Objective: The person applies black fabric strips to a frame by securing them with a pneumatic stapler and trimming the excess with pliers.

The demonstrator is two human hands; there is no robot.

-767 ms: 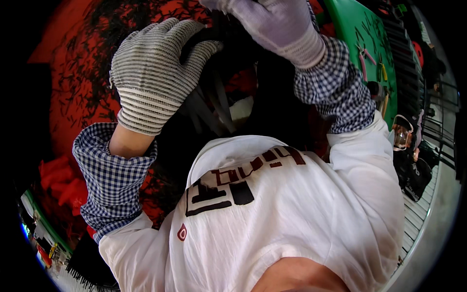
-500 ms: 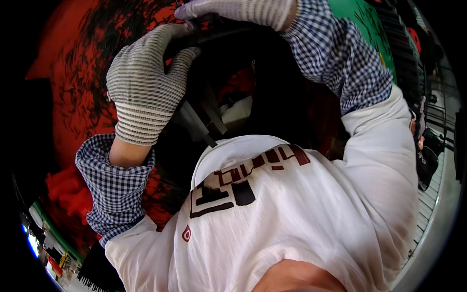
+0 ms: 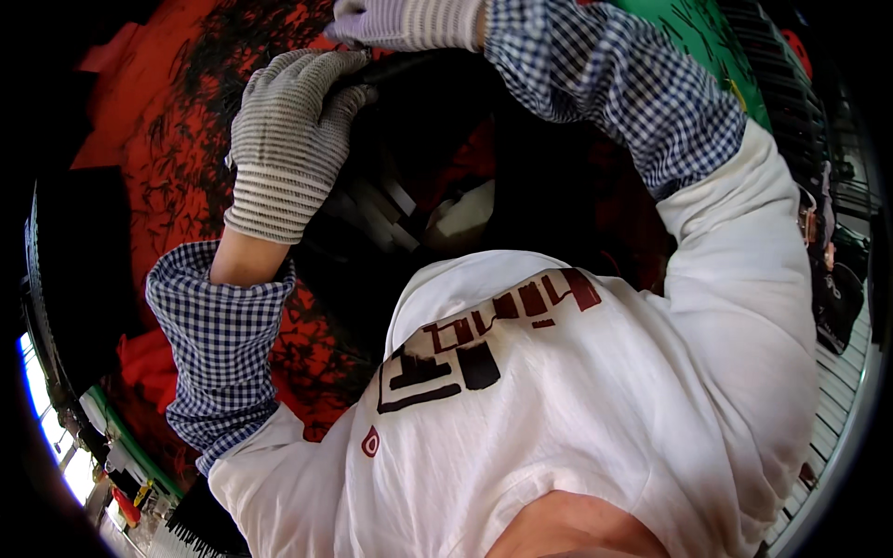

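Dark strip (image 3: 409, 67) lies at the far middle, its left end held in the curled left hand (image 3: 288, 130); I cannot tell whether the right hand (image 3: 409, 23) grips it. Likely light, stiff, best held near its ends.

Left hand (image 3: 288, 126) gloved, partly curled, pointing forward; right hand (image 3: 405, 22) gloved, pointing leftward, close beside it.
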